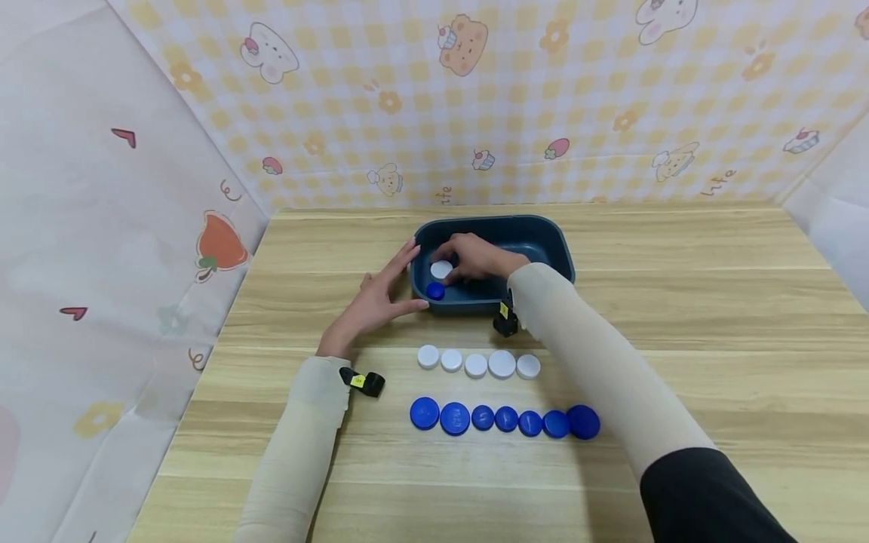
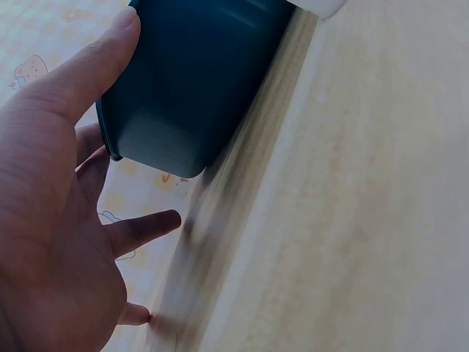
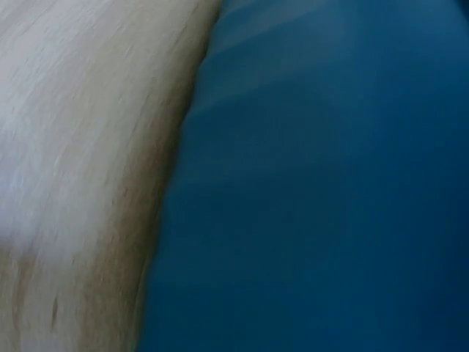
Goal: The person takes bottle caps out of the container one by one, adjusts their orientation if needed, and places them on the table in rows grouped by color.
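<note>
In the head view, my left hand (image 1: 372,305) holds the left end of a dark blue plastic box (image 1: 490,308), thumb at the near corner and fingers toward the far one. The left wrist view shows the thumb of my left hand (image 2: 55,191) at the box's rim (image 2: 117,139), with some fingers spread off it. Inside the box, my right hand (image 1: 477,258) pinches a white bottle cap (image 1: 441,270) near the left end. Beside that cap, a blue bottle cap (image 1: 435,290) lies on the box floor. The right wrist view has only the box wall (image 3: 308,191), no hand.
On the wooden table (image 1: 713,317), nearer than the box, lies a row of several white caps (image 1: 502,364). Closer still is a row of several blue caps (image 1: 455,418), with the right forearm passing by its right end. A patterned cloth (image 1: 407,136) hangs behind the table.
</note>
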The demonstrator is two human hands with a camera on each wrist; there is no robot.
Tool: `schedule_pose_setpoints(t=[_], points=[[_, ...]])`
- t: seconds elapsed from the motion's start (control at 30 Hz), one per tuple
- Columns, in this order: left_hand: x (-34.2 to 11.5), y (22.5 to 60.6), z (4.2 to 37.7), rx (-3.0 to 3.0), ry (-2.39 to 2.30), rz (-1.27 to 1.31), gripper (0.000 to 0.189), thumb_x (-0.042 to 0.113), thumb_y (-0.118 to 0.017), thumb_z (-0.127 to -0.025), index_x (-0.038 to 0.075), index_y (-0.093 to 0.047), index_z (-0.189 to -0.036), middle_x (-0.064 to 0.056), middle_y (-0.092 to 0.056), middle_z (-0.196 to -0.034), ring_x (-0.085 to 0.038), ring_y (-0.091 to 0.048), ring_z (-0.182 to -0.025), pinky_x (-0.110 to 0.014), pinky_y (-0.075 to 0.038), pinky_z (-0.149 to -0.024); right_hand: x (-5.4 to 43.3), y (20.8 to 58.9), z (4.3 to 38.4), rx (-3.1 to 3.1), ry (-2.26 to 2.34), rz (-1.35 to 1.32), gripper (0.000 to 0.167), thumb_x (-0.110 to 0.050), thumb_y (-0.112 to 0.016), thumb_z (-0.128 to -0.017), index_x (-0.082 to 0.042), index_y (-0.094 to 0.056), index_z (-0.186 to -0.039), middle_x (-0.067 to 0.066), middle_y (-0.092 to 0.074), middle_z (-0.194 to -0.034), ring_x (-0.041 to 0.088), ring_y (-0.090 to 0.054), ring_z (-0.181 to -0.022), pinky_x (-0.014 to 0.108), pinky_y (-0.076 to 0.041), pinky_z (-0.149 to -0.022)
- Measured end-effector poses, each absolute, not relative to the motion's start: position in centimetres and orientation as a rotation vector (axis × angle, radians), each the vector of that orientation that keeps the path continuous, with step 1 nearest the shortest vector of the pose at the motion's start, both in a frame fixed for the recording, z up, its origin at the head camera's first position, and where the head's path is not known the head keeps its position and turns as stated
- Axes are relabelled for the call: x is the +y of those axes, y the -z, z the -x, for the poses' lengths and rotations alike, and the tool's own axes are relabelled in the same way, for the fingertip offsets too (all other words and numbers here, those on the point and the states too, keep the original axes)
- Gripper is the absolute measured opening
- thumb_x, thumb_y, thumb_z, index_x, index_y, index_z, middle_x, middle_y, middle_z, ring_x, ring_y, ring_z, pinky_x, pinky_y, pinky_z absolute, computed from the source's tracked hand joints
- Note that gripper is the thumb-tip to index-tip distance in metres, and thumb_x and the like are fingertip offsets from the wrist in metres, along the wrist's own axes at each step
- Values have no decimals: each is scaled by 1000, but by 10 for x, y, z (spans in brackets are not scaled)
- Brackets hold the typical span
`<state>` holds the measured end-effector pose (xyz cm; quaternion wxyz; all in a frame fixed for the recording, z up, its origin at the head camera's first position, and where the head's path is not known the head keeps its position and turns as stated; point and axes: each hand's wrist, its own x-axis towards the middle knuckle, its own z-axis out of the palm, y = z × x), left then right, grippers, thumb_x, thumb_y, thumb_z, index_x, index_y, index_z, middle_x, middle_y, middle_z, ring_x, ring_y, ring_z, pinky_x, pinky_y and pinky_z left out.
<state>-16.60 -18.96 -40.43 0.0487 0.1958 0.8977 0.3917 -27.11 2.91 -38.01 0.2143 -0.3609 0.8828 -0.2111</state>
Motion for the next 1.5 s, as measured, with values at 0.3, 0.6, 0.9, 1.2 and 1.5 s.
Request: schedule_pose_setpoints(t=[0.3,0.6,0.9,1.2,1.5], points=[[-188,403,166,2730,-1203,-587,86,46,-68,-85,39,-14,-152,23,-2,-155,-17,-19,-142,-65,4,-105,36,376,270,2456,627,987,47,-24,-69,-90,-9,-56,-133,10,-51,-122,21,-56,-96,26,-52,-73],[-188,402,165,2739,-1180,-586,87,47,-68,-85,40,-14,-152,23,-2,-155,-18,-16,-143,-65,4,-105,55,357,263,2423,776,1092,45,-28,-70,-88,-14,-59,-130,6,-53,-122,18,-59,-77,28,-51,-66],[-187,402,165,2738,-1179,-551,86,53,-67,-83,45,-13,-151,26,-2,-154,-18,-12,-144,-64,4,-106,78,344,248,2454,835,1287,43,-26,-72,-87,-15,-61,-127,5,-55,-120,16,-54,-82,31,-47,-74],[-187,404,165,2741,-1168,-540,87,51,-67,-83,47,-12,-150,21,-2,-156,-18,-13,-144,-63,4,-106,100,336,233,2498,870,1306,44,-27,-73,-86,-16,-62,-127,3,-57,-115,15,-53,-80,32,-46,-71],[-188,406,166,2745,-1187,-568,87,48,-69,-84,43,-14,-151,22,-3,-156,-18,-16,-143,-64,5,-106,135,326,205,2487,921,1346,44,-27,-73,-86,-14,-63,-126,0,-58,-112,14,-52,-78,34,-46,-68]])
